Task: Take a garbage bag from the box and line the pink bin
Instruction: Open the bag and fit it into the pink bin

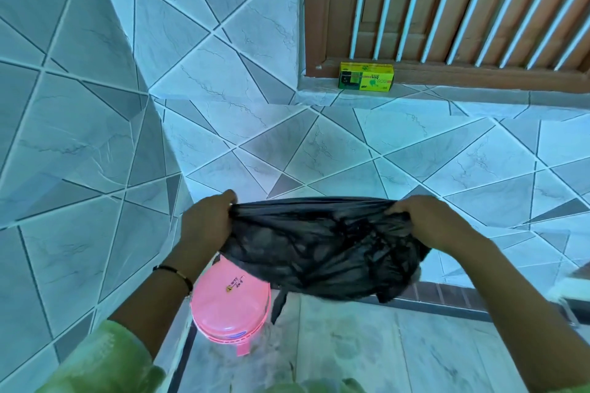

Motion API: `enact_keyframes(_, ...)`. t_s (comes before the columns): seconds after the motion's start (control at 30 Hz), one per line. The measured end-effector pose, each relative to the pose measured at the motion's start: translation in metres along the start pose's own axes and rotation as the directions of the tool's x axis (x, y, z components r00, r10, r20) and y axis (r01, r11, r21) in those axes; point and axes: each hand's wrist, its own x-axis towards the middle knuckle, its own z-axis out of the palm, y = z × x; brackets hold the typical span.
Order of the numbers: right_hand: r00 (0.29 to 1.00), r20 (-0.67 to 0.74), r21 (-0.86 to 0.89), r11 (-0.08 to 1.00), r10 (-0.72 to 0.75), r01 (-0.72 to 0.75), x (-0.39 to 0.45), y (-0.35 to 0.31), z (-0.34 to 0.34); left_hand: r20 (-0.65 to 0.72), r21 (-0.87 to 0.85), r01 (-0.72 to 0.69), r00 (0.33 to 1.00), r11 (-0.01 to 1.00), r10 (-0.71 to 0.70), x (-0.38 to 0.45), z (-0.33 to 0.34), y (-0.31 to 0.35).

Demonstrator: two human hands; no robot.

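Left hand (207, 220) and right hand (427, 223) gripping black garbage bag (319, 249), pink bin (230, 306) partly hidden beneath

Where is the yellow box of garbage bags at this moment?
In the head view the yellow box stands upper right of centre, on the tiled ledge against the brown window frame, far beyond both hands.

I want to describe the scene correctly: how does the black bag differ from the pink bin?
The black garbage bag is soft and crumpled; the pink bin is rigid and round. The bag hangs stretched between the left hand and right hand; the bin stands on the floor below.
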Motion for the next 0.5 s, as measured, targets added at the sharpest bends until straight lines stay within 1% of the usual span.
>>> enact_keyframes(0.03,1.000,-0.017,0.077,0.997,0.021,-0.020,0.000,0.003,-0.001,0.018,-0.083,0.087,0.996,0.993,-0.086,0.000,0.003,-0.007)
enact_keyframes(0.07,0.999,-0.013,0.153,0.988,0.034,-0.032,0.000,0.004,-0.001,0.055,-0.269,0.183,0.983,0.946,-0.175,0.001,0.007,-0.013)
enact_keyframes(0.1,1.000,-0.016,0.213,0.977,0.025,-0.021,-0.001,0.002,0.000,0.131,-0.506,0.288,0.957,0.813,-0.257,0.003,0.011,-0.016)
enact_keyframes(0.13,1.000,-0.020,0.259,0.966,0.000,0.005,-0.002,-0.003,0.002,0.231,-0.690,0.387,0.919,0.612,-0.320,0.002,0.012,-0.013)
enact_keyframes(0.17,0.999,-0.026,0.293,0.956,-0.030,0.036,-0.002,-0.009,0.005,0.306,-0.784,0.451,0.879,0.428,-0.367,0.001,0.012,-0.008)
enact_keyframes(0.2,0.998,-0.040,0.314,0.947,-0.055,0.065,0.000,-0.014,0.010,0.331,-0.813,0.470,0.859,0.343,-0.391,-0.001,0.012,-0.001)
enact_keyframes(0.23,0.996,-0.054,0.330,0.940,-0.073,0.087,0.002,-0.019,0.016,0.302,-0.815,0.446,0.872,0.370,-0.386,-0.003,0.013,0.005)
enact_keyframes(0.27,0.995,-0.075,0.357,0.930,-0.061,0.084,0.006,-0.021,0.020,0.212,-0.773,0.370,0.916,0.515,-0.340,-0.008,0.014,0.010)
enact_keyframes(0.3,0.994,-0.101,0.374,0.925,-0.035,0.071,0.009,-0.022,0.021,0.102,-0.663,0.240,0.967,0.709,-0.232,-0.015,0.015,0.015)
enact_keyframes(0.33,0.992,-0.123,0.360,0.931,-0.005,0.049,0.012,-0.020,0.021,0.039,-0.484,0.088,0.996,0.871,-0.079,-0.024,0.017,0.019)
enact_keyframes(0.37,0.990,-0.140,0.318,0.948,0.029,0.017,0.014,-0.016,0.020,0.035,-0.299,-0.048,0.998,0.953,0.061,-0.033,0.019,0.020)
enact_keyframes(0.4,0.987,-0.152,0.208,0.978,0.047,-0.015,0.015,-0.008,0.020,0.059,-0.147,-0.171,0.982,0.974,0.181,-0.040,0.024,0.019)
enact_keyframes(0.43,0.990,-0.137,0.085,0.996,0.037,-0.026,0.016,0.001,0.020,0.055,-0.042,-0.304,0.950,0.952,0.306,-0.046,0.031,0.013)
enact_keyframes(0.47,0.995,-0.097,-0.051,0.999,-0.001,-0.004,0.015,0.011,0.020,0.054,0.022,-0.423,0.905,0.906,0.421,-0.050,0.032,0.007)
enact_keyframes(0.5,0.997,-0.062,-0.132,0.990,-0.054,0.045,0.012,0.019,0.020,0.066,0.045,-0.530,0.847,0.847,0.527,-0.051,0.031,-0.001)
